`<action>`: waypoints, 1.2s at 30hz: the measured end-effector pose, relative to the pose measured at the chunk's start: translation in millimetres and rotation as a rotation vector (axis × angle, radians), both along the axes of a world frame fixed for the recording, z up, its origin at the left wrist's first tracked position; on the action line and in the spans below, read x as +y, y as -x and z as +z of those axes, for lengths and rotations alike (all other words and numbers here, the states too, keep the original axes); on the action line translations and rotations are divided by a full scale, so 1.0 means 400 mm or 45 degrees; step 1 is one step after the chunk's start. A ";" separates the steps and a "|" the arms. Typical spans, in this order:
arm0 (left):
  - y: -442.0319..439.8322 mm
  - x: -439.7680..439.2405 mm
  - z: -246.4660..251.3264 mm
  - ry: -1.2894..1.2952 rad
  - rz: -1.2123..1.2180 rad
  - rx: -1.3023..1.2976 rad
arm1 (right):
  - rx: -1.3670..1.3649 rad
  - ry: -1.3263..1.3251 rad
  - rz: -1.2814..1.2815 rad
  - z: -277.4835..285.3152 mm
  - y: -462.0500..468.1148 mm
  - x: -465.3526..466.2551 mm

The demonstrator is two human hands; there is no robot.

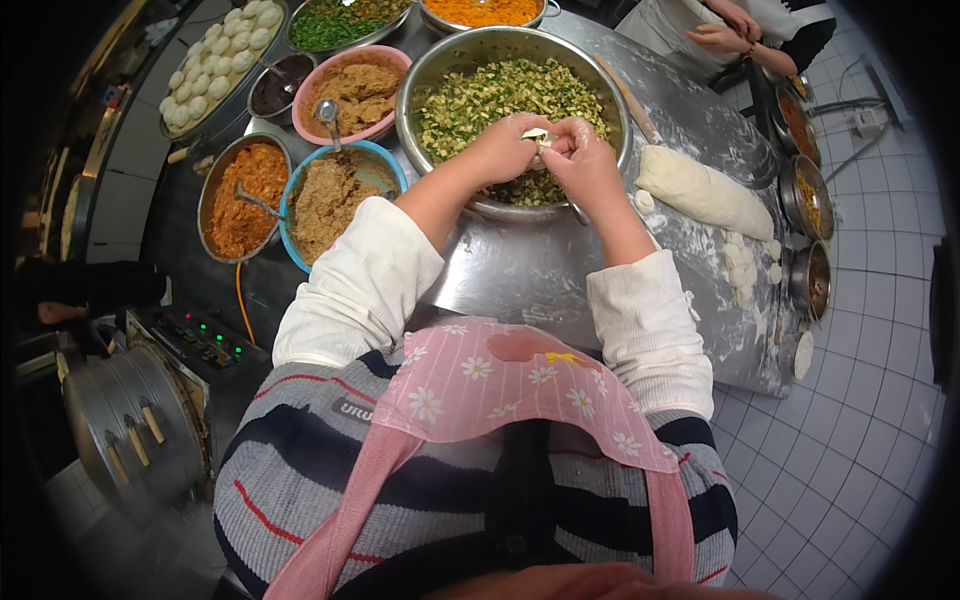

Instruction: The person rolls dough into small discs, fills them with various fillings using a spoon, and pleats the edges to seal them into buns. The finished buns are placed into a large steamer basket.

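Observation:
Above a large steel bowl (626,124) of chopped green and pale yellow filling (480,97), my left hand (510,150) and my right hand (581,154) meet around a small piece of pale dough (537,135). Fingertips of both hands pinch its edge, and its underside is mostly hidden by them. A metal utensil handle (577,213) shows under my right hand at the bowl's near rim. Right of the bowl, a thick roll of dough (705,191) lies on the floured steel table (517,262), with a small dough piece (644,202) beside it.
Bowls of fillings stand at left, among them a pink basin (301,112) and a blue basin (287,225). A tray of buns (217,67) is behind them. A wooden rolling pin (626,97) lies against the steel bowl. Another person (720,37) stands across the table's far right.

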State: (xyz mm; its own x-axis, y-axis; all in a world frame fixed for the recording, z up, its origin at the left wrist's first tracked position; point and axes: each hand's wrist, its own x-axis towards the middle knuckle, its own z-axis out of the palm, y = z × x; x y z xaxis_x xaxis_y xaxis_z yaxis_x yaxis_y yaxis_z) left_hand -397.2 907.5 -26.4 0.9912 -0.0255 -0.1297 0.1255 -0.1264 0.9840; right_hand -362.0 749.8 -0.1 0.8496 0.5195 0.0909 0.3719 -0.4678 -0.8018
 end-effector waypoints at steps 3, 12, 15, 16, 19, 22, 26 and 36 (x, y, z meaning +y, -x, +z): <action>-0.007 0.017 0.022 -0.011 -0.098 0.077 | 0.284 -0.156 -0.033 -0.001 -0.005 0.000; -0.015 0.040 0.063 -0.140 -0.358 0.149 | 0.057 -0.069 0.030 -0.010 -0.026 0.000; -0.025 0.061 0.073 -0.122 -0.374 0.133 | 0.273 -0.192 -0.001 0.006 -0.032 0.007; -0.019 0.061 0.070 0.107 -0.115 0.181 | 0.401 -0.253 -0.036 0.013 -0.033 0.012; -0.003 0.044 0.042 0.600 0.249 0.223 | 0.572 -0.500 -0.058 0.030 -0.032 0.028; 0.018 0.005 -0.002 1.207 0.313 0.178 | 0.575 -0.423 -0.010 0.036 -0.025 0.038; 0.036 -0.012 -0.027 1.181 0.383 0.139 | 0.412 -0.194 0.090 0.034 -0.021 0.036; 0.039 0.001 -0.019 1.043 0.366 0.378 | 0.369 -0.038 0.173 0.026 -0.021 0.017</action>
State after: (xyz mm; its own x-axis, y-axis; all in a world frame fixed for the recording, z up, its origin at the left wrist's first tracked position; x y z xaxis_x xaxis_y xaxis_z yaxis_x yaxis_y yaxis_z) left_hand -412.7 908.0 -34.1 0.9026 0.0207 -0.4301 0.3059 0.6721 0.6743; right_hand -353.7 756.6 10.5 0.7654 0.6306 -0.1281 0.1832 -0.4044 -0.8960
